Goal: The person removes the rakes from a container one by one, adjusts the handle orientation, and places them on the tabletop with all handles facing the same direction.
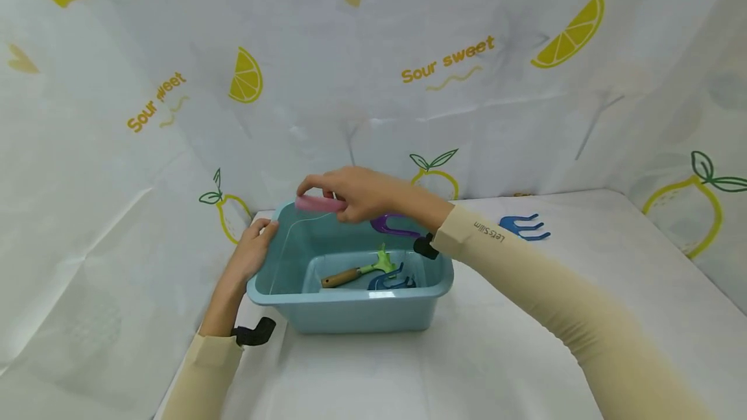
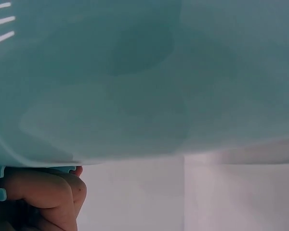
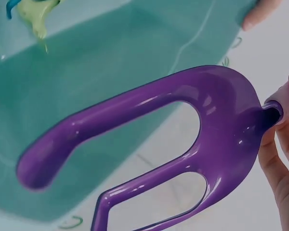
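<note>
A right hand (image 1: 364, 194) hangs above a blue tub (image 1: 356, 313), fingers curled round the pink handle (image 1: 318, 204) of a purple fork (image 3: 231, 120), whose tines angle over the tub's interior; whether they brush a wall is hard to tell from these views. The left hand (image 1: 253, 248) grips the tub's rim at the far left corner, its fingers bent around the edge. On the tub's floor lie a green tool (image 1: 363, 269) with a wooden handle and, just beside it, a blue fork (image 1: 379, 281). A second blue fork (image 1: 519, 225) lies on the table (image 1: 496, 355), right of the tub, beyond the right sleeve (image 1: 513, 277).

Good handling here looks to be a matter of angle — the broad, hooked tines probably call for a level wrist and a path that misses the rim and the green tool. A firm hold on the handle should stop the fork twisting, since its wide head sits well off to one side. The left hand's grip matters too: a knock could shift the tub — best to steady it without tipping.
</note>
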`<state>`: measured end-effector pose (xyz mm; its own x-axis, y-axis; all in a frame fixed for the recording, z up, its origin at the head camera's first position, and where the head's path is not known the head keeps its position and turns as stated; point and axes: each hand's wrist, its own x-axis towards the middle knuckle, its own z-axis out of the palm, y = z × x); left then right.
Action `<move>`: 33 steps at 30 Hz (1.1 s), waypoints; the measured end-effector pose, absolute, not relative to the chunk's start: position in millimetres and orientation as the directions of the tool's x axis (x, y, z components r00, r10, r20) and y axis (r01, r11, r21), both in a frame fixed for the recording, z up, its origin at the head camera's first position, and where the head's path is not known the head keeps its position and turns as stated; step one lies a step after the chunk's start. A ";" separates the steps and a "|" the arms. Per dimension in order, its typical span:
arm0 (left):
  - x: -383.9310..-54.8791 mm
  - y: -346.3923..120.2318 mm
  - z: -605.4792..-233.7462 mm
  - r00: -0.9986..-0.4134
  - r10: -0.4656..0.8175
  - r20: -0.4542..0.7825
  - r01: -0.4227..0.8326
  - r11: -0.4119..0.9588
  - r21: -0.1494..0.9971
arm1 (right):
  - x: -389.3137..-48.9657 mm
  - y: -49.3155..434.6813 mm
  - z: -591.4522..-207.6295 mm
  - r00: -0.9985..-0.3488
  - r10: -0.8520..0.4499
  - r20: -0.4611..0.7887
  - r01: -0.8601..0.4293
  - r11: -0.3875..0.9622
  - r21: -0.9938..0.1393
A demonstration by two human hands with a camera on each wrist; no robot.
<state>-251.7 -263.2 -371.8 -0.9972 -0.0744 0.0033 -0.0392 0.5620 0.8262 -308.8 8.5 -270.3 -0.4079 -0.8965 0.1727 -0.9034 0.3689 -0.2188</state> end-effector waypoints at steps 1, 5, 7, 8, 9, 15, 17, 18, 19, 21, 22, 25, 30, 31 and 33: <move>-251.2 -263.1 -371.8 -0.997 -0.076 0.001 -0.041 0.559 0.828 | -307.4 12.5 -266.6 -0.407 -0.896 0.180 -0.905 0.368 -0.214; -250.9 -263.2 -372.5 -0.997 -0.076 0.006 -0.037 0.551 0.834 | -303.7 31.2 -255.9 -0.416 -0.888 0.194 -0.901 0.374 -0.218; -251.5 -263.6 -373.0 -0.997 -0.075 0.010 -0.033 0.555 0.831 | -302.3 41.2 -251.9 -0.424 -0.884 0.198 -0.898 0.382 -0.218; -251.8 -263.8 -373.4 -0.997 -0.076 0.012 -0.033 0.559 0.829 | -301.1 47.2 -250.0 -0.429 -0.881 0.202 -0.896 0.386 -0.219; -251.9 -263.9 -373.7 -0.997 -0.076 0.013 -0.033 0.561 0.827 | -300.7 53.5 -249.0 -0.426 -0.880 0.209 -0.898 0.384 -0.215; -251.1 -263.9 -374.4 -0.997 -0.075 0.013 -0.032 0.566 0.824 | -298.3 89.7 -246.2 -0.435 -0.867 0.243 -0.896 0.391 -0.210; -251.0 -264.2 -374.5 -0.997 -0.075 0.012 -0.032 0.563 0.826 | -297.6 99.7 -247.0 -0.471 -0.852 0.230 -0.877 0.425 -0.223; -250.8 -264.3 -374.4 -0.997 -0.074 0.014 -0.030 0.563 0.826 | -297.0 104.7 -247.4 -0.488 -0.844 0.222 -0.867 0.441 -0.232; -250.6 -264.4 -374.3 -0.997 -0.073 0.014 -0.029 0.562 0.827 | -296.9 109.5 -248.4 -0.504 -0.837 0.215 -0.858 0.456 -0.236; -250.1 -264.7 -374.3 -0.997 -0.071 0.011 -0.030 0.558 0.830 | -296.7 119.0 -250.3 -0.528 -0.824 0.204 -0.843 0.481 -0.240; -249.9 -264.7 -374.2 -0.998 -0.070 0.012 -0.029 0.557 0.830 | -296.6 123.9 -251.5 -0.538 -0.819 0.201 -0.838 0.491 -0.239; -249.4 -264.7 -374.1 -0.998 -0.069 0.013 -0.028 0.556 0.831 | -297.1 136.3 -254.1 -0.537 -0.818 0.206 -0.840 0.494 -0.225; -249.9 -264.9 -374.0 -0.997 -0.078 0.013 -0.033 0.562 0.826 | -297.5 154.7 -259.7 -0.532 -0.819 0.214 -0.844 0.494 -0.209; -250.2 -264.8 -373.8 -0.997 -0.078 0.014 -0.033 0.561 0.827 | -297.7 158.5 -261.5 -0.538 -0.816 0.213 -0.841 0.501 -0.205; -250.9 -264.8 -373.5 -0.997 -0.076 0.017 -0.028 0.557 0.830 | -298.0 166.2 -265.2 -0.552 -0.807 0.210 -0.832 0.516 -0.205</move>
